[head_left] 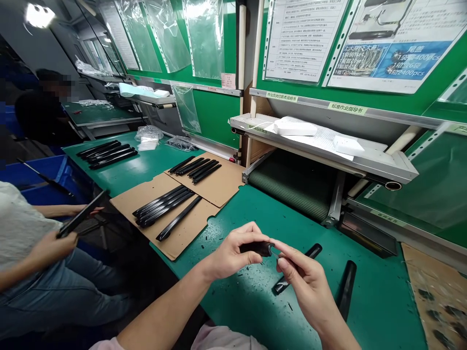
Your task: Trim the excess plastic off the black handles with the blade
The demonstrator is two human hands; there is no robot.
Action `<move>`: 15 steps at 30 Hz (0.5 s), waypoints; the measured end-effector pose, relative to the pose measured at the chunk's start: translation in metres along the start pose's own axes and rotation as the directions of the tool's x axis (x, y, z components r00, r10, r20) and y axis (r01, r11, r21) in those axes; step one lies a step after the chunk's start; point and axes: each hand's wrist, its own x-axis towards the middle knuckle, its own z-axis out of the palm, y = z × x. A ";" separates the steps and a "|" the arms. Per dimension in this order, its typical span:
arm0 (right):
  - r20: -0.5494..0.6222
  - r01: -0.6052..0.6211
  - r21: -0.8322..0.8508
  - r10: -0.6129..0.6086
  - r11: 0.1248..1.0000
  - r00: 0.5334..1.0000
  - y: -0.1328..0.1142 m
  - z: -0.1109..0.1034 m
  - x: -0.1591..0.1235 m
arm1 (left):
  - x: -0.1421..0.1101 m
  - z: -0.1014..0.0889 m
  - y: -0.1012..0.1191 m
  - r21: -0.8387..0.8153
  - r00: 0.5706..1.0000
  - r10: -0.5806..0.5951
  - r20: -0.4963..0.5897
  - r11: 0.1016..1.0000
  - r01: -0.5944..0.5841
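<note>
My left hand [237, 250] is wrapped around a glossy black plastic part [257, 248], held above the green table with its open end toward the right. Against that end, my right hand [301, 267] has its thumb and fingers pinched together. Something thin and small shows between them, too little to name. Below my right hand lies a black tube-like part [280, 286], partly covered by the hand. Another long black part [347, 287] rests to the right of my right wrist, its lower end hidden by my forearm.
Black parts [164, 206] lie in rows on cardboard [189, 243] at left, with more [107, 153] behind. Dark scraps dot the green table [233, 301]. A conveyor belt [295, 182] sits beneath a shelf [386, 160]. At left, a co-worker [36, 253] holds a long black part [82, 214].
</note>
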 end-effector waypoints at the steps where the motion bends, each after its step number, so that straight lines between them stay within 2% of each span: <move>1: -0.016 0.011 -0.014 -0.011 1.000 1.000 -0.001 0.003 -0.001 | -0.001 0.001 -0.001 0.003 1.000 0.012 -0.025 1.000 -0.012; 5: -0.069 0.081 -0.109 -0.089 0.991 0.994 -0.005 0.014 -0.001 | -0.005 0.007 -0.004 0.028 0.991 0.053 -0.125 0.998 -0.050; 9: -0.124 0.142 -0.174 -0.165 0.975 0.979 -0.004 0.020 0.006 | -0.005 0.012 -0.005 0.159 0.966 0.133 -0.222 0.982 -0.099; 12: -0.214 0.086 -0.170 -0.122 0.982 0.969 -0.001 0.021 0.014 | -0.004 0.014 -0.007 0.279 0.913 0.283 -0.292 0.939 -0.202; 15: -0.250 -0.007 -0.091 -0.016 0.996 0.968 0.000 0.023 0.016 | -0.002 0.013 -0.010 0.439 0.826 0.411 -0.386 0.869 -0.228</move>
